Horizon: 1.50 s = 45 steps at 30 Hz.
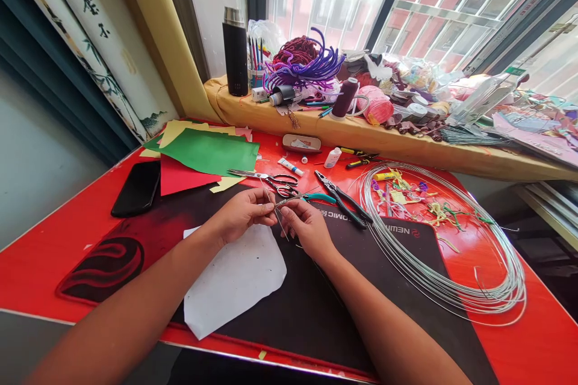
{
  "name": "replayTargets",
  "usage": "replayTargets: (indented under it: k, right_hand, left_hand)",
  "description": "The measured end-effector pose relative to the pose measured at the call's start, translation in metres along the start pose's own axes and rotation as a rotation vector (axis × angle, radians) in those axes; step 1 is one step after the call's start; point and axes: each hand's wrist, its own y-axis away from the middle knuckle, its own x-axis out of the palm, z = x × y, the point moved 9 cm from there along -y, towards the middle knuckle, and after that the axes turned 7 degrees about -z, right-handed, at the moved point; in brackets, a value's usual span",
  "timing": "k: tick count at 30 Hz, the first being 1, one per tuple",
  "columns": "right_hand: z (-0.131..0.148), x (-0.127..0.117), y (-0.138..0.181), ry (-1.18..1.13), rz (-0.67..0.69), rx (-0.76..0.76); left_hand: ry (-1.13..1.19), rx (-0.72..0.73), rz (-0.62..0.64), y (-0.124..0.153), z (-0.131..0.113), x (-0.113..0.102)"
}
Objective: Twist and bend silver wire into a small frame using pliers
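Observation:
My left hand and my right hand meet over the black desk mat, fingers pinched on a thin piece of wire held between them. A white paper sheet lies under my left wrist. Just beyond my fingers lie scissors, teal-handled pliers and black pliers. A big coil of silver wire rests to the right of my right hand.
A black phone and coloured paper sheets sit at the left of the red table. The yellow windowsill holds a black flask, purple cords, thread spools and clutter.

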Motion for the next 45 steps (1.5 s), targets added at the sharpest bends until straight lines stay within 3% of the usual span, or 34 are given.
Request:
replayTargets:
  k: [8,18,24,45]
  right_hand:
    - [0.005,-0.003,0.002,0.034,-0.049,-0.036]
    - [0.007,-0.007,0.000,0.056,-0.111,-0.070]
    - [0.009,-0.007,0.000,0.050,-0.095,-0.093]
    - [0.000,-0.003,0.000,0.140,-0.049,-0.055]
  left_hand:
    - [-0.101,0.004,0.001,0.005,-0.001,0.006]
    - [0.118,-0.050,-0.078,0.001,0.010,0.004]
    - [0.157,-0.072,-0.057,0.003,0.006,0.007]
    - [0.165,0.008,-0.188,0.002,-0.005,-0.005]
